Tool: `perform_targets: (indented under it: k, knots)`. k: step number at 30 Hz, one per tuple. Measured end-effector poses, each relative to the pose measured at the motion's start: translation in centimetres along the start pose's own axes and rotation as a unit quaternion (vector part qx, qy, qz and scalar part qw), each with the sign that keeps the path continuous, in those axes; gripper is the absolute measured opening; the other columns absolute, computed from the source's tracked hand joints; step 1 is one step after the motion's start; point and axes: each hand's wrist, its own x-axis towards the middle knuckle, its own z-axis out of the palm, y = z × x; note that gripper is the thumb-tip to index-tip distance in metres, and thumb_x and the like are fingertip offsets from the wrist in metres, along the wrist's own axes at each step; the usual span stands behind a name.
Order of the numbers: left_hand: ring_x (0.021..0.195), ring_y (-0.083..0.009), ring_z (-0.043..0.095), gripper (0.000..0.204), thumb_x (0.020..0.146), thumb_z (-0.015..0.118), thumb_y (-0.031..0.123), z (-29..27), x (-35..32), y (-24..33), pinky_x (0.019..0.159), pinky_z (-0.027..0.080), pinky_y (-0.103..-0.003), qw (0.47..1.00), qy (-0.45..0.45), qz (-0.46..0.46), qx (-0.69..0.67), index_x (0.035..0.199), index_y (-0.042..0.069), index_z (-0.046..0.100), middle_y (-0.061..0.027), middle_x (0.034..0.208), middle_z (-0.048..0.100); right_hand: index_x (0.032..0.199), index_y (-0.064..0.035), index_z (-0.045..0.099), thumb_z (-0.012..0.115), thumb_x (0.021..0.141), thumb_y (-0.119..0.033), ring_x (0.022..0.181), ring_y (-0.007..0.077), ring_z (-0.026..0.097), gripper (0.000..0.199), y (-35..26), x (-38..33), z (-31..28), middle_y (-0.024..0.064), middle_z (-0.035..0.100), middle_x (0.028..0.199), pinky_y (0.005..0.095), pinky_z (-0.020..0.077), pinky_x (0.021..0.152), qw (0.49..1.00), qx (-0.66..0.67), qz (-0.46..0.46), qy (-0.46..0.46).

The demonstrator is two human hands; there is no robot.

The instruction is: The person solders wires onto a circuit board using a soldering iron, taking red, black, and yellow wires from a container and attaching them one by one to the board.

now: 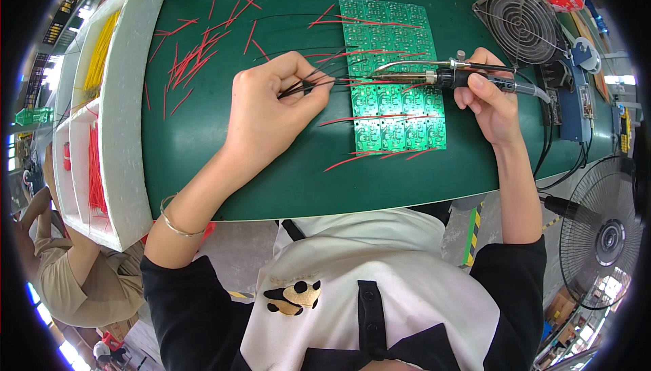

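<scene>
A green circuit board panel [393,110] lies on the green table, with red wires and black wires sticking out of it. My left hand [271,110] pinches a bundle of black wires [319,81] just left of the panel. My right hand [491,100] grips a soldering iron [441,76] by its black handle. The iron's metal tip points left across the panel toward the pinched wires.
Loose red wires [193,52] are scattered at the table's back left. A white foam tray [119,120] on the left holds yellow and red wires. A small grey fan [519,22] stands at the back right, a floor fan [603,235] lower right. Another person [68,276] sits lower left.
</scene>
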Motion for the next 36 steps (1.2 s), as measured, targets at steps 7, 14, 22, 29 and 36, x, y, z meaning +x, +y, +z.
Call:
perform_targets:
  k: [7,14,22,29,36]
  knots:
    - [0.050,0.0043,0.029,0.011,0.079,0.063,0.003,0.05,-0.03,0.14,0.044,0.020,-0.015,1.000,0.007,-0.005,-0.005,0.073,-0.003,0.057,0.0082,0.057,0.045,0.074,-0.0036,0.048,0.064,0.078,-0.018,0.046,0.0060,0.040,0.022,-0.08,0.04,0.02,0.0040,0.050,0.057,0.0222,0.0396,0.049,1.000,0.008,0.003,-0.006]
    - [0.048,0.0026,0.027,0.007,0.076,0.063,0.002,-0.07,-0.04,0.09,0.044,0.020,-0.016,1.000,0.015,-0.001,-0.025,0.074,-0.003,0.059,0.0076,0.053,0.041,0.074,-0.0035,0.048,0.064,0.079,-0.017,0.046,0.0057,0.039,0.021,-0.12,-0.04,0.10,0.0038,0.049,0.057,0.0221,0.0396,0.049,1.000,0.015,0.001,0.004]
    - [0.047,0.0014,0.026,0.008,0.075,0.064,0.003,0.07,-0.02,0.15,0.043,0.021,-0.018,1.000,0.023,-0.002,-0.017,0.073,-0.003,0.059,0.0073,0.048,0.034,0.074,-0.0061,0.043,0.061,0.080,-0.019,0.046,0.0048,0.037,0.023,-0.26,0.00,0.32,0.0031,0.046,0.058,0.0217,0.0385,0.049,1.000,-0.015,0.013,-0.002]
    - [0.046,0.0012,0.025,0.008,0.075,0.064,0.003,0.03,0.05,0.19,0.043,0.021,-0.018,0.999,0.024,-0.002,-0.022,0.072,-0.002,0.059,0.0073,0.047,0.032,0.076,-0.0032,0.050,0.064,0.079,-0.019,0.046,0.0057,0.040,0.021,-0.06,0.03,0.12,0.0039,0.050,0.058,0.0214,0.0390,0.049,1.000,0.004,0.003,0.003]
    - [0.046,0.0007,0.024,0.008,0.075,0.064,0.003,0.02,-0.02,0.18,0.043,0.020,-0.019,1.000,0.024,-0.007,-0.017,0.072,-0.002,0.059,0.0073,0.047,0.030,0.076,-0.0032,0.051,0.064,0.079,-0.019,0.046,0.0058,0.039,0.021,-0.01,0.02,0.19,0.0040,0.050,0.058,0.0212,0.0382,0.048,1.000,0.004,0.002,-0.001]
